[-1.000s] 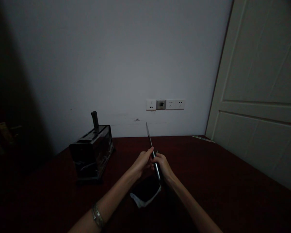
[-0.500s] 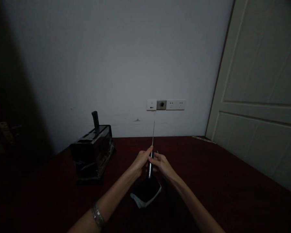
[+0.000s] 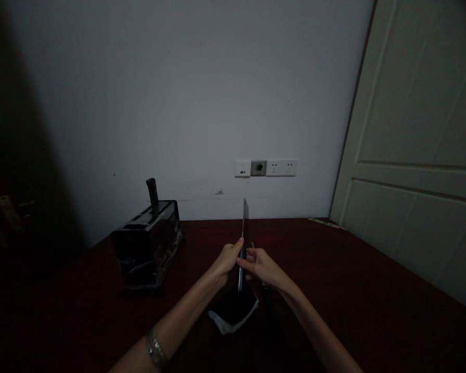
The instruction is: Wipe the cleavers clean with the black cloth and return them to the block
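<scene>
Both hands are on a knife with a black handle (image 3: 241, 277) and a thin blade (image 3: 245, 217) pointing away from me toward the wall. My left hand (image 3: 229, 259) grips the handle from the left, thumb along its top near the blade. From the right side, my right hand (image 3: 261, 264) pinches the same handle just behind. Under the near end of the handle lies a dark flat thing with a pale edge (image 3: 233, 325); its kind is too dark to make out. Partly hidden beneath my right hand, a slim object (image 3: 265, 286) lies on the table.
A black knife block (image 3: 140, 254) with clear wrapping stands at the left, one black handle (image 3: 153, 191) sticking up from it. The dark red tabletop (image 3: 314, 280) runs to a pale wall with sockets (image 3: 281, 168). A thin strip (image 3: 326, 223) lies near the white door (image 3: 415, 217).
The knife has tilted and turned slightly: its tip is lower and more of the blade's side shows. Both hands have shifted a little toward me, still on the handle.
</scene>
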### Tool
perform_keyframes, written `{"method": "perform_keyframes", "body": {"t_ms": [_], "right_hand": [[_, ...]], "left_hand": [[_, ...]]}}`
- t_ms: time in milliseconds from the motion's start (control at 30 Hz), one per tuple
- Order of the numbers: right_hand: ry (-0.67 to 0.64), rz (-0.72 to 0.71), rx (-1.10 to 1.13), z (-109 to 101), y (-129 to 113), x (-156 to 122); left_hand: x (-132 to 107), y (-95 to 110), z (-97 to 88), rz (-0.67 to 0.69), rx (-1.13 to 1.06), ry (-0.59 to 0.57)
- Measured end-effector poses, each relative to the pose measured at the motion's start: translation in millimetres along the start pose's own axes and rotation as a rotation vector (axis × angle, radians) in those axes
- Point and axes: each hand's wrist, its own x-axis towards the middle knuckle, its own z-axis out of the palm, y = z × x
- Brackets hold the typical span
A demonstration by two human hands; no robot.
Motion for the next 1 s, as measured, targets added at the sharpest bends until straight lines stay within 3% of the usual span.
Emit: {"method": "perform_keyframes", "body": {"t_ms": [200, 467, 633, 767, 867, 1000], "right_hand": [[0.052, 0.043, -0.161, 0.5, -8.8, -5.0], [0.157, 0.077, -0.331, 0.1, -9.4, -2.8], [0.184, 0.022, -0.383, 5.7, -5.3, -0.1], [0.215, -0.072, -0.375, 11.7, -2.9, 1.0], [0.110, -0.096, -0.387, 8.0, -8.0, -4.5], [-0.145, 0.034, -0.321, -14.2, -18.0, -14.8]], "left_hand": [[-4.3, -2.3, 6.1, -0.015, -0.110, -0.010], [-6.2, -2.1, 6.9, 0.005, -0.042, -0.106], [-2.3, -3.8, 4.3, 0.085, -0.002, -0.034], [3.1, -4.3, 2.2, 0.063, 0.032, 0.025], [5.7, -2.6, 0.5, 0.077, 0.072, 0.046], [3.9, 1.9, -0.8, 0.071, 0.085, 0.060]]}}
